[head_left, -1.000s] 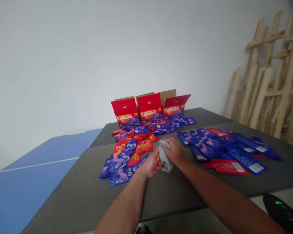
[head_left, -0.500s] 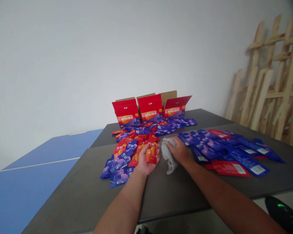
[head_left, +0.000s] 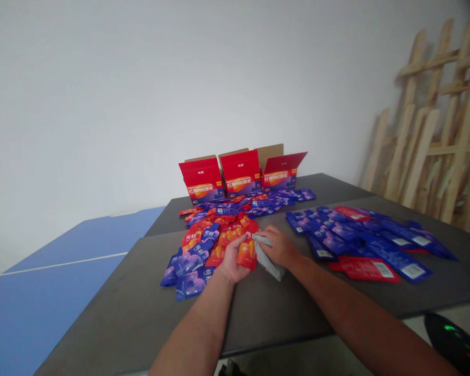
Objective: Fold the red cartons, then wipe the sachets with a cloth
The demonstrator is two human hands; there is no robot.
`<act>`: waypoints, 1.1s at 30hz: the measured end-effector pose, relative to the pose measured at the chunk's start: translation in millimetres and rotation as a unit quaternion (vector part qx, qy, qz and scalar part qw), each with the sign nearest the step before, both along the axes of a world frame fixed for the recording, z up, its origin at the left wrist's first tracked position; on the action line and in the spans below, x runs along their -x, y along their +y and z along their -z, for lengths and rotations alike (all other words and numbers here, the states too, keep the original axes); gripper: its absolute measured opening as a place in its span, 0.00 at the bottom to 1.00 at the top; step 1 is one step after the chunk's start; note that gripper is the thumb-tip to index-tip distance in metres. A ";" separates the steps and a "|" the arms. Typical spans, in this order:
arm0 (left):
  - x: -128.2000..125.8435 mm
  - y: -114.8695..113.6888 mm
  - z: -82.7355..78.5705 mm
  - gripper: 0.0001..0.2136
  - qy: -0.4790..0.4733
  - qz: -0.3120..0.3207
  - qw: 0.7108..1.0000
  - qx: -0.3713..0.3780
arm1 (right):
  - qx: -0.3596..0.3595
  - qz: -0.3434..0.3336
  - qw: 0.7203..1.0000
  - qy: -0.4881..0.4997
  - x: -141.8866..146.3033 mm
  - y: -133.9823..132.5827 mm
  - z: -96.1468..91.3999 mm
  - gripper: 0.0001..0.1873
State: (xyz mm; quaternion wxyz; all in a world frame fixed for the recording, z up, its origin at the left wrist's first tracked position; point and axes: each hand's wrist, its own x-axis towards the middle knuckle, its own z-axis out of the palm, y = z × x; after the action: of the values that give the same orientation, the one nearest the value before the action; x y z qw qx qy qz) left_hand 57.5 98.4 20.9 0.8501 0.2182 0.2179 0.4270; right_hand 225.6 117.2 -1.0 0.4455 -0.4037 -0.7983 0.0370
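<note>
My left hand [head_left: 233, 259] is closed around an orange-red sachet [head_left: 247, 253], held just above the dark grey table [head_left: 141, 308]. My right hand [head_left: 279, 246] grips a crumpled grey cloth [head_left: 267, 259] and presses it against the sachet's right edge. Both hands meet near the middle of the table, beside a loose heap of red and purple sachets [head_left: 203, 240] to the left.
A second spread of purple and red sachets [head_left: 360, 237] lies to the right. Three open red cartons [head_left: 241, 175] stand at the table's far edge. A blue table [head_left: 43, 282] adjoins on the left. Wooden frames [head_left: 434, 136] lean on the wall at right.
The hands drew apart half a second ago, showing the sachet in my left palm. They have come together again, with the cloth back against the sachet.
</note>
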 end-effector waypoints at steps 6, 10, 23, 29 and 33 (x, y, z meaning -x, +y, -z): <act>1.6 -1.5 8.2 0.12 0.077 0.037 0.996 0.001 | 0.028 0.061 0.998 -0.012 -4.1 1.4 -3.0 0.08; 3.1 0.2 12.7 0.15 0.104 0.072 0.992 -0.003 | 0.037 0.105 0.994 0.001 -10.3 10.6 -1.9 0.08; 5.8 13.8 5.3 0.09 -0.026 -0.099 0.995 0.004 | -0.022 0.069 0.989 0.126 -8.8 3.7 -13.0 0.09; 3.0 22.1 10.1 0.07 -0.014 -0.229 0.973 0.015 | -0.057 -0.034 0.991 0.116 1.8 -16.5 -20.2 0.07; 2.3 18.0 8.7 0.10 -0.008 -0.163 0.986 -0.019 | -0.056 -0.081 0.993 0.065 5.1 -18.6 -15.4 0.08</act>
State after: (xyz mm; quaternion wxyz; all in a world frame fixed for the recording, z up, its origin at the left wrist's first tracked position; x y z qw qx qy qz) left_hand 55.2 116.3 12.2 0.7667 0.1925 0.2357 0.5652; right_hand 220.5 98.6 14.4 0.5140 -0.3088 -0.7984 0.0550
